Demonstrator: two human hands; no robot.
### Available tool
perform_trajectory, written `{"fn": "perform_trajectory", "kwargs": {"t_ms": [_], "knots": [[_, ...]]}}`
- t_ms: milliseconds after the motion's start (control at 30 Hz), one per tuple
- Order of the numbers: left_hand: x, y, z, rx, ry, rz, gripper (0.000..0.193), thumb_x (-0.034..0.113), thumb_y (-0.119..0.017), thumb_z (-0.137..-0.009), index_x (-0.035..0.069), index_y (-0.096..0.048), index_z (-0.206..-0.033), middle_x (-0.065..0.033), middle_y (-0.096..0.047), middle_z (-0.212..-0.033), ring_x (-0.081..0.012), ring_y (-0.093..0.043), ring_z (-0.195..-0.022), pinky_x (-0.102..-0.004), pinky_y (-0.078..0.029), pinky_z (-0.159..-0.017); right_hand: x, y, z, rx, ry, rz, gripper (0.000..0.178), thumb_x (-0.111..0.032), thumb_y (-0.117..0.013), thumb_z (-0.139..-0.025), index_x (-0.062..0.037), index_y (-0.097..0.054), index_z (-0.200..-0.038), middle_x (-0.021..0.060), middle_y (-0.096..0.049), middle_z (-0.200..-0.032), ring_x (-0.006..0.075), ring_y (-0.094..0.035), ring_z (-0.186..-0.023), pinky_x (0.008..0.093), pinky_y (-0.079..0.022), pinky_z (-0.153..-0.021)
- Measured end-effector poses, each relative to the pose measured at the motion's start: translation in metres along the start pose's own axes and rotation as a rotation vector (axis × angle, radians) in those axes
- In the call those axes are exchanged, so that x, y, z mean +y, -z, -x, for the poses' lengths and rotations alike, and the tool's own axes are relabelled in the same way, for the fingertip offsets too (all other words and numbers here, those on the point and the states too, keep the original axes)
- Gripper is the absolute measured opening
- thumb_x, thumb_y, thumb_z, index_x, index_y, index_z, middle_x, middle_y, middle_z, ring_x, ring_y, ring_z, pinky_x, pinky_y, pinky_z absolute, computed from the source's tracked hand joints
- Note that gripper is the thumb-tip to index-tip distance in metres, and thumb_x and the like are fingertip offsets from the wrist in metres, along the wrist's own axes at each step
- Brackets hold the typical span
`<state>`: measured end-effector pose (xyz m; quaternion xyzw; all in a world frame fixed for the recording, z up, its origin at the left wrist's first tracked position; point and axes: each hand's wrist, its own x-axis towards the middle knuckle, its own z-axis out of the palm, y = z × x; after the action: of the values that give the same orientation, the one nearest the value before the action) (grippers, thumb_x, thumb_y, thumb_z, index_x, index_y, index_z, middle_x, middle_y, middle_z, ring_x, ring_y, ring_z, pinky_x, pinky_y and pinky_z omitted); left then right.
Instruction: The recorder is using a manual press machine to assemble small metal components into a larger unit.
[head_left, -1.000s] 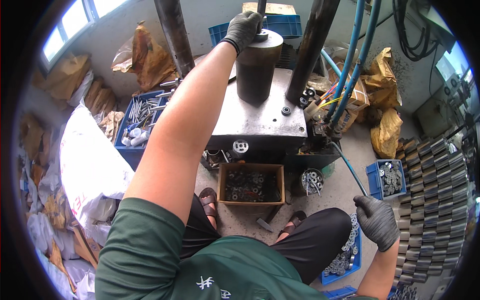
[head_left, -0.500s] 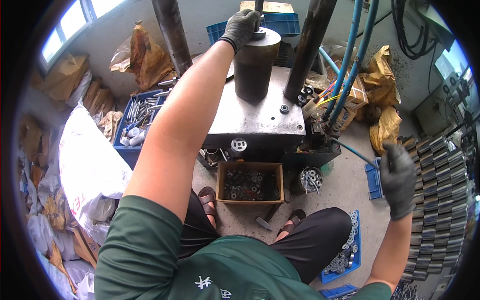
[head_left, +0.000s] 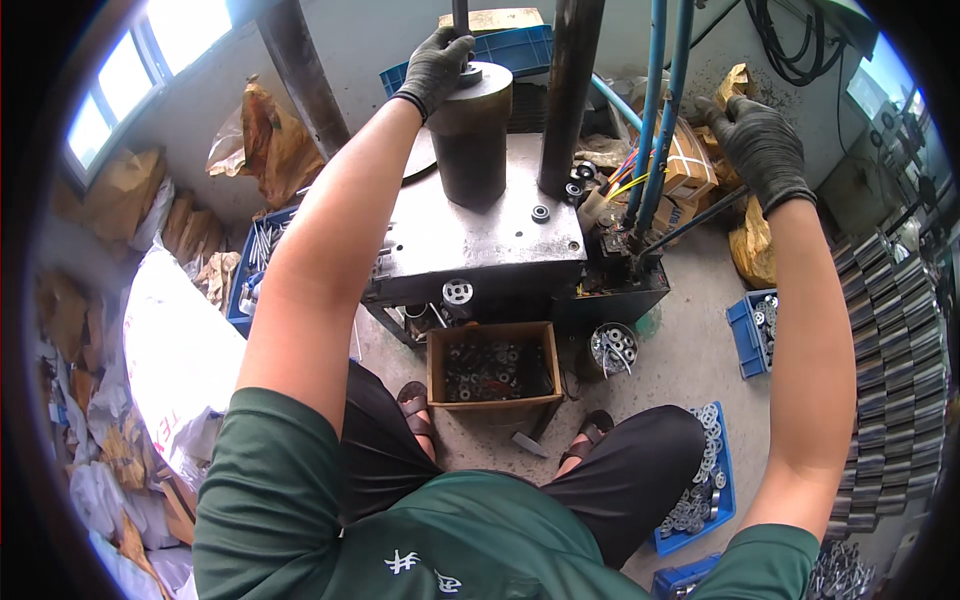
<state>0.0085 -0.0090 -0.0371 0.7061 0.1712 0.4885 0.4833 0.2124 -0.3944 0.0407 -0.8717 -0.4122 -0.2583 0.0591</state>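
My left hand [head_left: 440,68], in a dark grey glove, is closed round an upright dark metal rod [head_left: 460,14]. At the rod's foot sits a small dark round piece [head_left: 470,73], on the flat top of a thick steel cylinder [head_left: 474,140]. The cylinder stands on the press's metal table [head_left: 415,225]. Out to the right, my gloved right hand [head_left: 762,148] is raised with its fingers apart and nothing visible in them. A dark lever [head_left: 705,212] slants up from the press's side to near the heel of that hand; whether they touch I cannot tell.
Dark posts [head_left: 572,95] and blue hoses [head_left: 655,120] flank the table. A bearing [head_left: 540,213] lies on it. Below stands a wooden box [head_left: 490,405] of small parts, beside a tin of rings [head_left: 612,350]. Blue crates [head_left: 730,490] hold washers; stacked metal pieces [head_left: 890,390] line the right.
My right hand has risen from low on the right and its fingers have spread. The lever has swung from slanting down to slanting up. My left hand stays at the rod; the view has shifted.
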Motion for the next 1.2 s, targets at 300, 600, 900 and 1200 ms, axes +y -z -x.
{"fn": "perform_trajectory", "kwargs": {"t_ms": [300,600,900,1200], "knots": [[0.030,-0.009,0.062,-0.045,-0.243,-0.181,0.024,0.015,-0.065,-0.101,0.004,-0.062,-0.122,-0.0050,-0.065,-0.108,-0.0138,-0.063,-0.101,-0.0289,-0.055,-0.085,-0.004,0.000,0.003,-0.012,-0.077,-0.068,0.092,-0.083,-0.030,-0.094,-0.0024,-0.073,-0.108,0.0231,-0.073,-0.106,0.0378,-0.070,-0.106,0.0497,-0.052,-0.096],[0.003,-0.047,0.273,-0.109,0.094,0.181,0.039,0.042,-0.058,-0.105,0.004,-0.064,-0.105,0.0004,-0.056,-0.081,-0.0109,-0.054,-0.066,-0.0238,-0.046,-0.061,0.000,0.011,0.017,-0.090,-0.109,-0.043,0.057,-0.057,-0.054,-0.097,-0.0056,-0.072,-0.112,0.0221,-0.073,-0.107,0.0367,-0.069,-0.107,0.0482,-0.052,-0.097],[-0.039,-0.051,0.331,-0.004,1.214,0.647,0.023,0.030,-0.051,-0.099,0.019,-0.057,-0.079,0.0073,-0.053,-0.062,-0.0098,-0.049,-0.050,-0.0289,-0.044,-0.044,0.002,0.016,0.047,-0.062,-0.083,-0.084,0.047,-0.051,-0.057,-0.096,-0.0098,-0.075,-0.107,0.0209,-0.074,-0.103,0.0365,-0.071,-0.101,0.0461,-0.054,-0.093],[-0.033,-0.040,0.322,0.069,1.348,0.791,0.024,0.035,-0.053,-0.100,0.017,-0.058,-0.085,0.0068,-0.053,-0.063,-0.0102,-0.048,-0.049,-0.0296,-0.041,-0.042,-0.004,0.026,0.186,-0.050,0.125,-0.321,0.023,-0.028,-0.070,-0.093,-0.0055,-0.070,-0.090,0.0173,-0.070,-0.086,0.0365,-0.069,-0.084,0.0447,-0.054,-0.076]]}}
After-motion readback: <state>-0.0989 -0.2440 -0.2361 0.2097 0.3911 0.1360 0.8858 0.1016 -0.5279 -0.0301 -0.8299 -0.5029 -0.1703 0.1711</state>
